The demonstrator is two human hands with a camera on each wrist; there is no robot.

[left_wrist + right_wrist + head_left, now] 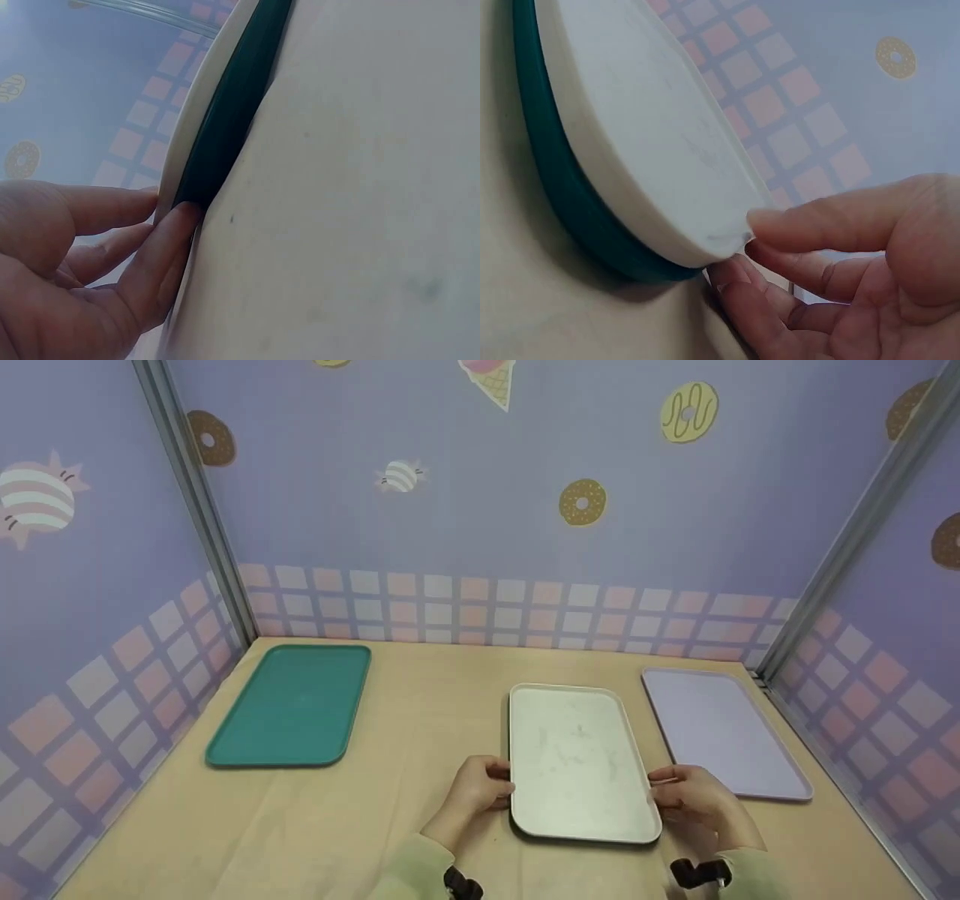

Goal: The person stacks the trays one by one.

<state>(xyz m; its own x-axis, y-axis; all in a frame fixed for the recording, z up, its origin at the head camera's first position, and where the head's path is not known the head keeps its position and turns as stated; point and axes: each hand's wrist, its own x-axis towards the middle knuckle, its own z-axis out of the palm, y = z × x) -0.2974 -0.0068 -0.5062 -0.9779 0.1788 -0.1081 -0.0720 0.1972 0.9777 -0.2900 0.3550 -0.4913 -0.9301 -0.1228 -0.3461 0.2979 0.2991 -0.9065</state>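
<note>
A cream-white rectangular tray (577,765) lies right of the middle of the table, on top of a dark green tray (585,217). Only the lower tray's edge shows, in both wrist views. My left hand (480,789) grips the white tray's left side near the front, one fingertip on its rim and another low by the green edge (229,120). On the opposite side my right hand (694,795) pinches the white tray's rim between thumb and fingers, with other fingers below it. The right fingertips under the rim are partly hidden.
A teal tray (300,709) lies flat at the back left of the table (420,705). To the right, a lilac tray (724,727) lies close to my right hand. Patterned walls (480,532) enclose the back and sides, with metal posts (202,510) in the corners.
</note>
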